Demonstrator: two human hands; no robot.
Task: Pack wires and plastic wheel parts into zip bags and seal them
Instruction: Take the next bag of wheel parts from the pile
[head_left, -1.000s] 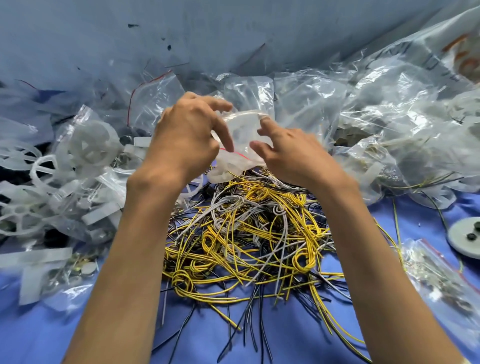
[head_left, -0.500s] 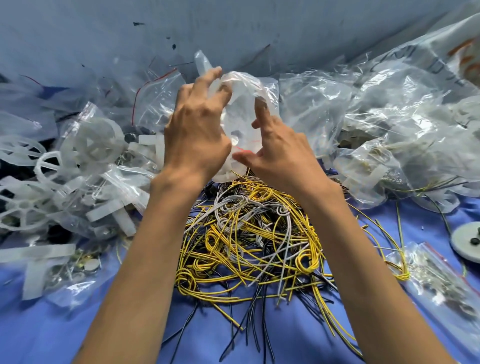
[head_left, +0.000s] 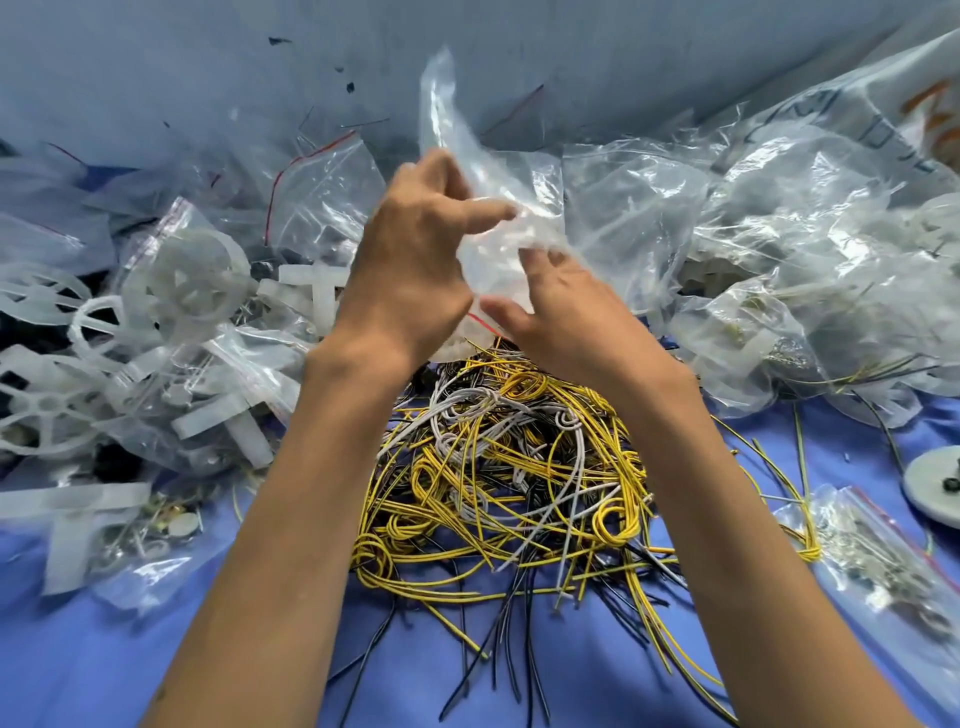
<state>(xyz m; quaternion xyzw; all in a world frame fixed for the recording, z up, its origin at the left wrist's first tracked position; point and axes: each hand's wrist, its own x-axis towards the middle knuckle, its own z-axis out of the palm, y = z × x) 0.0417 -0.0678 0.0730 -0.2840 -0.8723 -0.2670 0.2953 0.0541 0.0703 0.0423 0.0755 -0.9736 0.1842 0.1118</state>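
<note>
A clear zip bag (head_left: 501, 171) is gripped by curled fingers of the left hand (head_left: 415, 260) and pinched by the right hand (head_left: 563, 325) above loose wires (head_left: 509, 467); nearby bags (head_left: 311, 208) are filled with wheel parts (head_left: 195, 283).

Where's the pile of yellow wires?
Head view, centre: the wire pile lies on the blue cloth, below the held zip bag, with bagged wheel parts at left.
</note>
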